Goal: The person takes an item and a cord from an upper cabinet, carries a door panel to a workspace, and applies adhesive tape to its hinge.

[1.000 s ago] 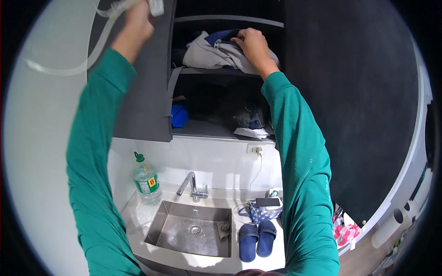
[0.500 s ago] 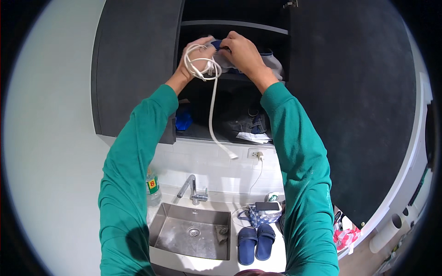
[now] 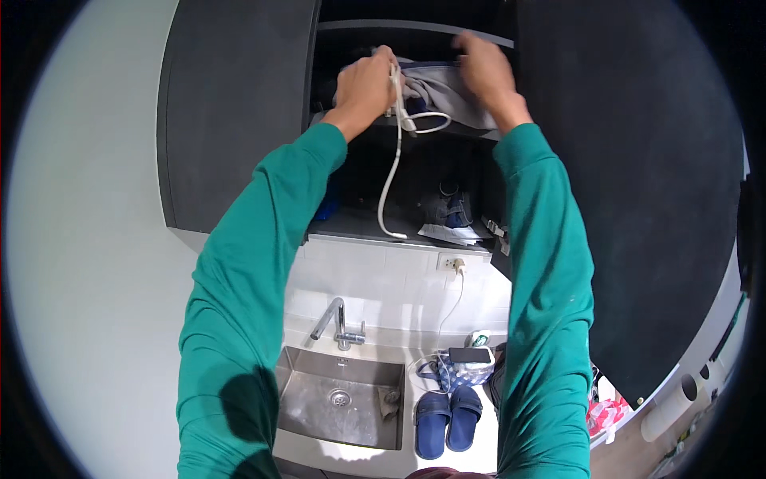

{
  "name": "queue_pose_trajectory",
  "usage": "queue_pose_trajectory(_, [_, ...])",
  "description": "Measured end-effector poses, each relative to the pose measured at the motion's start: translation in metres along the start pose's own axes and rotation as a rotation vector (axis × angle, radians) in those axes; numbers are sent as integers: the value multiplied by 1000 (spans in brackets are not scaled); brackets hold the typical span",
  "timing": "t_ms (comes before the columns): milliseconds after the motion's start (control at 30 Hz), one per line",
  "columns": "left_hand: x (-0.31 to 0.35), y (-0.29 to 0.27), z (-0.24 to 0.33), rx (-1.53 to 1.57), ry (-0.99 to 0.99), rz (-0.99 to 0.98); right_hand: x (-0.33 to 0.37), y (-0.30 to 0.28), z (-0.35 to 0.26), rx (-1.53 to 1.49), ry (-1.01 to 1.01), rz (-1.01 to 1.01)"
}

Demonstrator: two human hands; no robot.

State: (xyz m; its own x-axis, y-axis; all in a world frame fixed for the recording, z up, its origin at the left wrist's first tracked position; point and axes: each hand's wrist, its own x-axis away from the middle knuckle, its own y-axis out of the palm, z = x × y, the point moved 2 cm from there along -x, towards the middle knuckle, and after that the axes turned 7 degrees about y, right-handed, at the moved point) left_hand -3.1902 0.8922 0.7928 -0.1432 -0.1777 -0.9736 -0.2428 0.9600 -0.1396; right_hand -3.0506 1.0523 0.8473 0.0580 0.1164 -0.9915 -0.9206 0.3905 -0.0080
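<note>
Up in the open dark cabinet, my left hand (image 3: 365,86) is closed with a looped white cable (image 3: 395,164) in it. One end of that cable dangles below the shelf, and a loop sticks out to the right. Behind and beside this hand lies a bunched grey cloth item (image 3: 447,89) with dark blue trim on the upper shelf; whether the fingers also grip it is hidden. My right hand (image 3: 487,72) is raised at the right end of the cloth. Motion smears its fingers, so their hold is unclear.
Dark cabinet doors (image 3: 235,112) flank the opening. On the lower shelf are papers (image 3: 447,233) and a dark blue strapped item (image 3: 457,211). Below stand a faucet (image 3: 341,323), a steel sink (image 3: 319,431), blue slippers (image 3: 432,427), a phone (image 3: 471,356) and a plugged-in charger (image 3: 459,264).
My left hand has moved right, and the cable has swung with its loops hanging looser. My right hand has pulled away to the right, and more grey cloth shows between the hands.
</note>
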Motion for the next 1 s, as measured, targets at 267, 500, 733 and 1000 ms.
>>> queue_pose_trajectory(267, [17,-12,-31,342,42,98,60,-40,-41,-375,291,-210])
queue_pose_trajectory(500, [94,-80,28,694,-96,193,41,89,2,-80,381,-825])
queue_pose_trajectory(733, [258,-165,92,568,-20,48,77,17,-31,-224,212,84])
queue_pose_trajectory(1000, [480,-221,133,889,-691,-408,384,-317,-120,-204,455,1019])
